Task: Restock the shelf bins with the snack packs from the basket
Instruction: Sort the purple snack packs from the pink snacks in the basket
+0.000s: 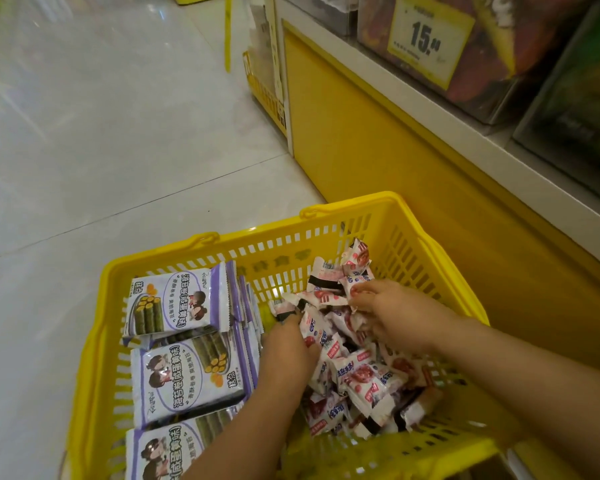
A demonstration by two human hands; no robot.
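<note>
Snack packs (361, 375), long axes jumbled, seemingly pinched by left hand (288, 346), right hand (387, 315).

Above the yellow slotted plastic basket (343, 202) my way is open. Inside, flat purple-and-white packs (177, 299) crowd the left and small white-and-red packets (361, 375) heap the right. The yellow shelf panel (378, 140) stands close on the right, and pale tiled floor (101, 133) lies open on the left.

A glossy pale tiled floor (101, 133) is spreading leftward. A yellow paper price tag (430, 39) printed 15 is hanging above a flat yellow base panel (361, 140), a yellow wire rack (264, 88) standing beyond.
</note>
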